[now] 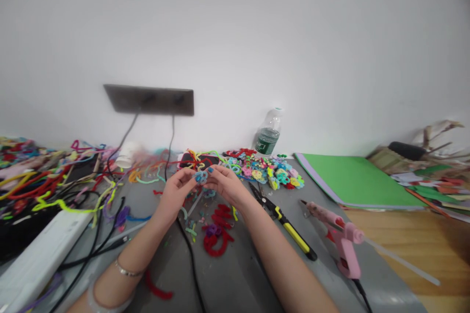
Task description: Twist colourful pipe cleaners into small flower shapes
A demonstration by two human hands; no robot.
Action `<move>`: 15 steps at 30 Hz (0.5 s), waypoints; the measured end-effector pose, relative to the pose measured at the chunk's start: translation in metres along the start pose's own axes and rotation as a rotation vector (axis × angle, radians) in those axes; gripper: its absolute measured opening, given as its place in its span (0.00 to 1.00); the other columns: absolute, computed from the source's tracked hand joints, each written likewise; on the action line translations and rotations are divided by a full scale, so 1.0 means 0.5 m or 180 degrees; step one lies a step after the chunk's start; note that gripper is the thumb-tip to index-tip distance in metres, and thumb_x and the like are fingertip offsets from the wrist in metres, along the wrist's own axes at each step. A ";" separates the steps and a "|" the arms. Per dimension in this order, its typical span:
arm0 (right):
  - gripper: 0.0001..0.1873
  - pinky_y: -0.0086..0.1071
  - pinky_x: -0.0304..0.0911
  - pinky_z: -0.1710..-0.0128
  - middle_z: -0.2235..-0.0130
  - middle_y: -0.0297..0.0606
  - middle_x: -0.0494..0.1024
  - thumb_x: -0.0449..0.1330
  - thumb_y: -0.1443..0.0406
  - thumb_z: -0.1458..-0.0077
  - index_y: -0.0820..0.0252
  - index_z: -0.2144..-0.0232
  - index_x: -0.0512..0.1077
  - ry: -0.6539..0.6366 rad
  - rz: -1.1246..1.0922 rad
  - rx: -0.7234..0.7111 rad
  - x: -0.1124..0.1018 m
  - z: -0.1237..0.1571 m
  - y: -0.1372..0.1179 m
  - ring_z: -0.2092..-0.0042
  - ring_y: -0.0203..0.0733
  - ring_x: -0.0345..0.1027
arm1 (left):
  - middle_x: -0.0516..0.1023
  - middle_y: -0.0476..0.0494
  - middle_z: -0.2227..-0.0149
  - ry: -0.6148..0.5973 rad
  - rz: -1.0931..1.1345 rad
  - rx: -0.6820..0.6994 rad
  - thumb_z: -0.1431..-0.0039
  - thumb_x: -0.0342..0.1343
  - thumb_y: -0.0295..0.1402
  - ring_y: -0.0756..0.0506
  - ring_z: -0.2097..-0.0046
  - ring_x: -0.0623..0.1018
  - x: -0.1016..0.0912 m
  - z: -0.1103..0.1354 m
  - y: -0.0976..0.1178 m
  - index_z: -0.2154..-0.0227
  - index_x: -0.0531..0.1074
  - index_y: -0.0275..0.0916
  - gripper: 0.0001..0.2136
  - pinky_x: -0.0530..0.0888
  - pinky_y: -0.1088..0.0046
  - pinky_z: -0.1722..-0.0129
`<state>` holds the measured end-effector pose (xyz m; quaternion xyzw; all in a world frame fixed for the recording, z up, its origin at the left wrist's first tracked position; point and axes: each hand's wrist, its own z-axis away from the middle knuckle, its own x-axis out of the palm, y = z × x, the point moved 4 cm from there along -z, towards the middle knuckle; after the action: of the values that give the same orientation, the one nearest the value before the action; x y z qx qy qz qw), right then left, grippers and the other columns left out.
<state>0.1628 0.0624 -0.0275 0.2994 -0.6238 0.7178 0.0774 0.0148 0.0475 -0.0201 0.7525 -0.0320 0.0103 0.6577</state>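
Observation:
Between the fingertips of both hands is a small light-blue looped pipe-cleaner flower (200,177), held above the grey table. My left hand (178,187) pinches it from the left, and my right hand (224,183) grips its right side with thumb and fingers. Part of the flower is hidden by the fingers. Below the hands lie another pale blue looped piece (209,193) and a red coiled pipe cleaner (222,217). Nearer to me is a curled red pipe cleaner (216,244) with a purple bit beside it.
Pliers with yellow-black handles (290,230) and a pink glue gun (341,237) lie at right. Behind them are green sheets (360,181). Finished-looking colourful flowers (271,171) lie before a water bottle (269,134). Tangled pipe cleaners (47,181), cables and a white box (47,259) cover the left.

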 end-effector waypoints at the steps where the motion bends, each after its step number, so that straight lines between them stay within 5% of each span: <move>1: 0.19 0.29 0.70 0.67 0.73 0.33 0.78 0.72 0.53 0.60 0.60 0.71 0.75 -0.0003 -0.0007 0.0012 -0.001 -0.001 0.001 0.71 0.34 0.73 | 0.76 0.48 0.70 -0.0019 -0.0029 0.0072 0.53 0.66 0.41 0.48 0.69 0.74 0.000 0.000 0.004 0.70 0.75 0.39 0.12 0.73 0.75 0.69; 7: 0.15 0.29 0.68 0.64 0.66 0.34 0.80 0.72 0.59 0.58 0.58 0.66 0.79 -0.0021 0.0418 -0.0220 -0.009 -0.001 -0.004 0.67 0.35 0.72 | 0.76 0.44 0.65 -0.0185 -0.0706 0.0939 0.49 0.59 0.28 0.44 0.59 0.76 0.002 0.007 0.032 0.71 0.75 0.40 0.02 0.73 0.71 0.58; 15: 0.11 0.33 0.66 0.58 0.64 0.35 0.81 0.68 0.61 0.53 0.56 0.64 0.80 -0.0188 0.1100 -0.0729 0.004 0.008 -0.027 0.62 0.38 0.73 | 0.75 0.45 0.65 -0.0135 -0.0612 0.0898 0.49 0.58 0.26 0.45 0.60 0.76 -0.005 0.003 0.022 0.70 0.72 0.40 0.04 0.73 0.71 0.58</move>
<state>0.1690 0.0610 -0.0147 0.1981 -0.7454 0.6357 -0.0317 0.0117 0.0447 -0.0098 0.8370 0.0279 -0.0641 0.5427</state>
